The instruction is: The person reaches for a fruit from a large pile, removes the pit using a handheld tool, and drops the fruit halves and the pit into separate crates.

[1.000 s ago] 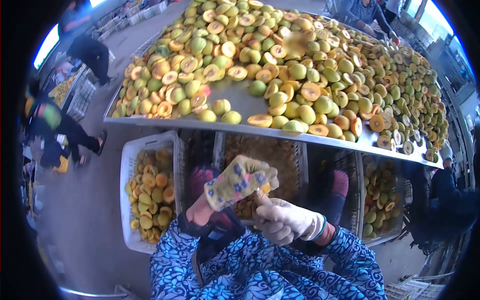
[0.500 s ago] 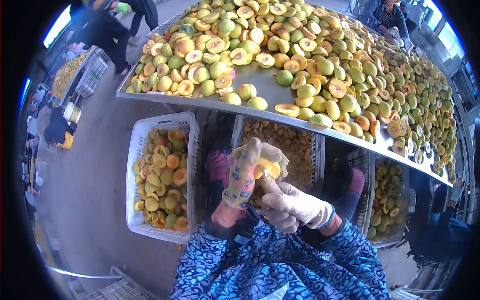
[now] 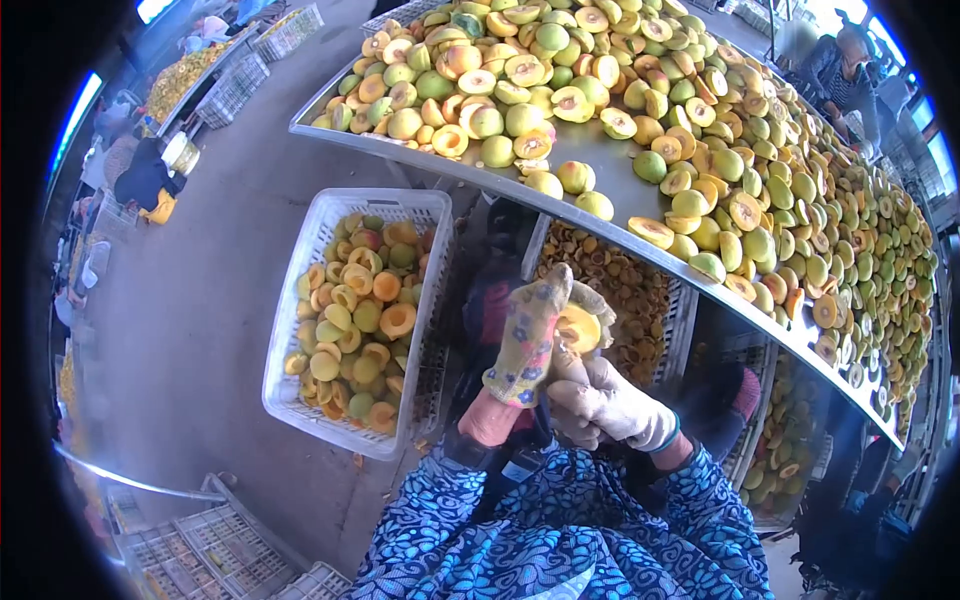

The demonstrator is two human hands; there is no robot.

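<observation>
My left hand, in a flowered glove, is closed round a halved yellow fruit above a crate of pits and scraps. My right hand, in a pale glove, is closed just below the fruit, with its fingers bunched near the cut face. Whatever it grips is too hidden to make out. Ahead, many halved fruits are heaped on a metal table. To the left on the floor stands a white crate of fruit halves.
The table's metal edge runs in front of my hands. Another crate of fruit stands at the right under the table. A person is at the far right side. More crates lie at the lower left.
The view has shifted, so the table and white crate appear further right or higher. Both hands remain together at the fruit, with the left glove turned slightly.
</observation>
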